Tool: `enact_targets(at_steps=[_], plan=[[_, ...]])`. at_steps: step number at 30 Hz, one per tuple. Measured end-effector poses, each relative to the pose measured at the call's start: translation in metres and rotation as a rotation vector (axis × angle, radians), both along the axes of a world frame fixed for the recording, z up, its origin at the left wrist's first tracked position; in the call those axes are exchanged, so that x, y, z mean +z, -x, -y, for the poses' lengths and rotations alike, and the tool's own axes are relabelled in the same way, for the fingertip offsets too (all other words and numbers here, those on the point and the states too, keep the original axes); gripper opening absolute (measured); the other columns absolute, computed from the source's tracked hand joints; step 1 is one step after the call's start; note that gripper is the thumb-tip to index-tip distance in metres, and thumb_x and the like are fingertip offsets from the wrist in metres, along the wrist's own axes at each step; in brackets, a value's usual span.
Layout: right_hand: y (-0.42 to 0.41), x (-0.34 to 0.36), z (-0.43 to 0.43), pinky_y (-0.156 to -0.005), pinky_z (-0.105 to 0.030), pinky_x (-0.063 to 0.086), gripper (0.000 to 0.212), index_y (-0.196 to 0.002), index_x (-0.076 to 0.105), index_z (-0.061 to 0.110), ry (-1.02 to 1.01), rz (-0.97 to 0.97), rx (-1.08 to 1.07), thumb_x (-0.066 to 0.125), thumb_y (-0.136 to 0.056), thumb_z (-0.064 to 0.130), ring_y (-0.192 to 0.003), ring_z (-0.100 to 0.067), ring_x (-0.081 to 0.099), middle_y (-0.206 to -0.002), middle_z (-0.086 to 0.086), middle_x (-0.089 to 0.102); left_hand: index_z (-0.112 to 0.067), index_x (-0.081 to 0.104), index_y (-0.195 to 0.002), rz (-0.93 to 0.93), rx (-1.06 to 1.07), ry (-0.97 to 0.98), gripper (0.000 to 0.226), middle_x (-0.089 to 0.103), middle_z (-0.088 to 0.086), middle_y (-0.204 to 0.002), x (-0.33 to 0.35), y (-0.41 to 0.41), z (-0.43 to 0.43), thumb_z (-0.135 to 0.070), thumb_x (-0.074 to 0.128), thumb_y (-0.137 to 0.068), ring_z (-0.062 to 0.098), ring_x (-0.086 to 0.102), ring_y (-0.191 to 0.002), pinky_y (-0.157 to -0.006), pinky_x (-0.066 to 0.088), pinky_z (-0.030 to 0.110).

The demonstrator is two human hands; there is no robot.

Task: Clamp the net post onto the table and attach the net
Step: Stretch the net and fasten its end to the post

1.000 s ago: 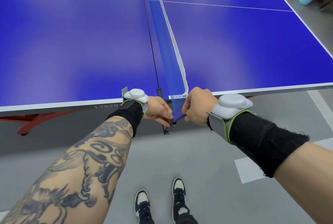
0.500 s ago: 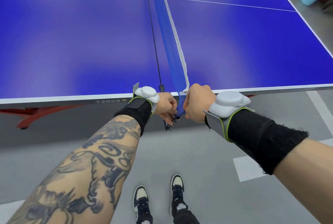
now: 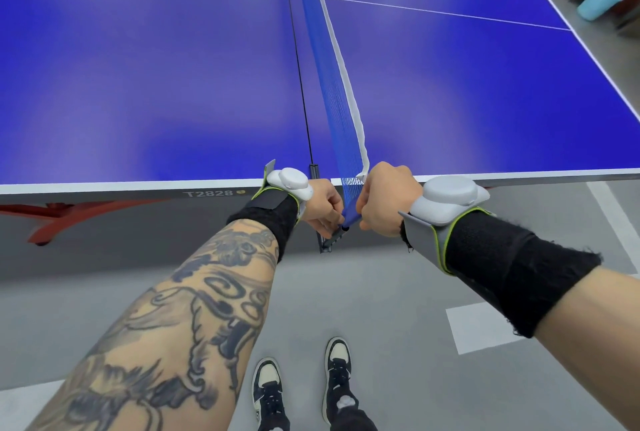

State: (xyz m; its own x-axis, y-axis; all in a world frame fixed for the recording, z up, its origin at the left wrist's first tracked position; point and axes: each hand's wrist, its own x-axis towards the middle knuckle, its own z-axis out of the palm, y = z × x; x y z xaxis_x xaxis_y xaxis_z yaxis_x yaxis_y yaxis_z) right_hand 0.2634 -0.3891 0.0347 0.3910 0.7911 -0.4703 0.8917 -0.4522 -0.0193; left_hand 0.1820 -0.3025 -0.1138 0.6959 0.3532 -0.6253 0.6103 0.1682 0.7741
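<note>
Net post (image 3: 325, 240) first: I see only its dark lower part, hanging just off the near edge of the bench (image 3: 138, 91) at the centre seam, below both hands. The left fingers (image 3: 328, 219) are curled down onto its top. The right fingers (image 3: 363, 222) are curled too, pinching the blue end strip (image 3: 351, 214) of the net (image 3: 334, 91) right against it. The left hand (image 3: 320, 202) and right hand (image 3: 386, 198) almost touch, and their knuckles hide the joint from me. From there the net runs away across the bench, its white top band (image 3: 341, 60) leading straight into the right hand. My worry is that I am working blind. I cannot tell whether the clamp is tight on the bench edge, so a pull along the net could tilt the post or drag it off toward the floor (image 3: 398, 292). If the right pinch slips, I expect the strip to spring back along the bench and the end will need catching again. The strip could also seat twisted or only partway on the post, leaving the net slack or leaning. I'd hold the post firm with the left hand and feed the strip slowly.
</note>
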Motion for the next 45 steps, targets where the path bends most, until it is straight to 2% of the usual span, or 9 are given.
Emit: enact_targets(at_steps=[3,9,13,16,19,28,33,38,45], plan=[[0.006,-0.006,-0.003,-0.090,-0.030,0.054,0.037,-0.118,0.066,0.012,0.011,0.045,0.038,0.078,-0.083,0.015,-0.105,-0.022,0.061,-0.115,-0.008,0.063,0.014,0.067,-0.106,-0.010,0.005,-0.017,0.019,0.070,0.031,-0.110,-0.003,0.003,0.001,-0.001,0.062,-0.095,0.040,0.072,-0.100,-0.087,0.061,0.041],[0.006,-0.013,-0.008,-0.086,-0.030,0.053,0.030,-0.115,0.068,0.010,0.017,0.062,0.038,0.073,-0.085,0.011,-0.087,-0.023,0.054,-0.068,-0.001,0.035,0.015,0.066,-0.110,-0.018,-0.012,-0.063,0.021,0.071,0.027,-0.101,0.000,0.001,0.002,0.001,0.059,-0.096,0.031,0.071,-0.082,-0.074,0.063,0.032],[0.011,-0.022,-0.010,-0.080,-0.032,0.054,0.026,-0.110,0.068,0.008,-0.025,0.077,-0.009,0.072,-0.084,0.010,-0.070,-0.022,0.050,-0.066,-0.003,0.033,0.014,0.067,-0.110,-0.033,-0.023,-0.096,0.021,0.073,0.027,-0.106,0.000,0.000,0.004,-0.001,0.059,-0.095,0.032,0.074,-0.085,-0.072,0.063,0.029],[0.009,-0.025,-0.009,-0.083,-0.032,0.054,0.022,-0.108,0.067,0.008,-0.021,0.073,-0.029,0.069,-0.086,0.011,-0.080,-0.023,0.050,-0.066,-0.003,0.034,0.012,0.067,-0.109,-0.038,-0.036,-0.118,0.020,0.073,0.025,-0.107,0.001,0.000,0.006,-0.001,0.059,-0.096,0.034,0.075,-0.093,-0.073,0.064,0.030],[0.007,-0.025,-0.007,-0.083,-0.033,0.056,0.024,-0.107,0.070,0.012,-0.039,0.063,-0.036,0.073,-0.083,0.013,-0.082,-0.022,0.053,-0.070,-0.002,0.044,0.005,0.067,-0.098,-0.033,-0.024,-0.165,0.012,0.072,0.023,-0.103,0.004,0.003,0.010,-0.001,0.056,-0.097,0.028,0.072,-0.076,-0.065,0.062,0.024],[0.010,-0.027,-0.001,-0.082,-0.034,0.053,0.028,-0.111,0.069,0.011,-0.051,-0.037,-0.031,0.069,-0.083,0.006,-0.085,-0.024,0.049,-0.109,-0.012,0.062,0.001,0.067,-0.088,-0.022,0.061,-0.210,0.013,0.074,0.023,-0.100,0.001,0.011,0.016,-0.005,0.059,-0.096,0.034,0.076,-0.090,-0.086,0.061,0.041],[0.014,-0.027,0.000,-0.085,-0.035,0.053,0.029,-0.114,0.066,0.009,-0.036,-0.027,0.000,0.068,-0.085,0.006,-0.093,-0.031,0.062,-0.117,-0.015,0.059,0.007,0.069,-0.098,-0.024,0.076,-0.197,0.016,0.075,0.022,-0.101,-0.005,0.011,0.018,-0.007,0.063,-0.095,0.026,0.075,-0.082,-0.073,0.062,0.025],[0.017,-0.035,-0.011,-0.073,-0.033,0.049,0.028,-0.111,0.066,0.007,-0.060,0.067,-0.011,0.072,-0.083,0.007,-0.059,-0.017,0.040,-0.071,-0.005,0.041,0.000,0.068,-0.092,-0.024,0.080,-0.227,0.006,0.071,0.014,-0.087,-0.003,0.012,0.018,-0.005,0.065,-0.092,0.014,0.069,-0.064,-0.054,0.054,0.010],[0.011,-0.036,-0.006,-0.081,-0.032,0.057,0.026,-0.103,0.072,0.013,-0.028,0.063,-0.051,0.077,-0.078,0.013,-0.082,-0.021,0.057,-0.074,-0.002,0.054,-0.010,0.059,-0.070,-0.023,0.066,-0.193,0.026,0.069,0.010,-0.079,-0.005,0.010,0.018,-0.005,0.062,-0.096,0.020,0.070,-0.069,-0.069,0.059,0.023]])
